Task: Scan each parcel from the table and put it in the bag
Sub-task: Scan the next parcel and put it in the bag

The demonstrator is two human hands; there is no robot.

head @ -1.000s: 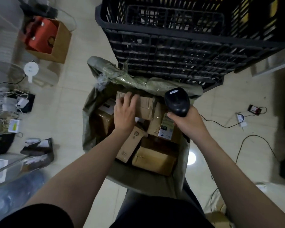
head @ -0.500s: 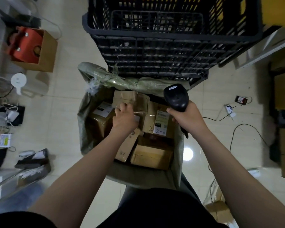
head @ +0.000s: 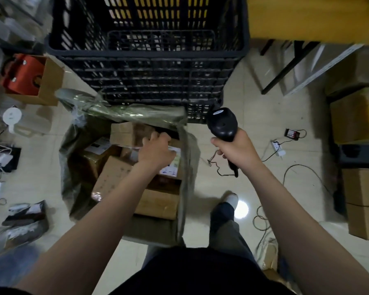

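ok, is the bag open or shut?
Open: the bag has its mouth spread wide, with parcels and the left hand visible inside.

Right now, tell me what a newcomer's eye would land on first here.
A big black slatted crate fills the top centre of the view. Just below it, an open olive-green bag on the floor is packed with cardboard parcels, and the left hand is down among them. To the right of the bag, the right hand grips a black handheld scanner.
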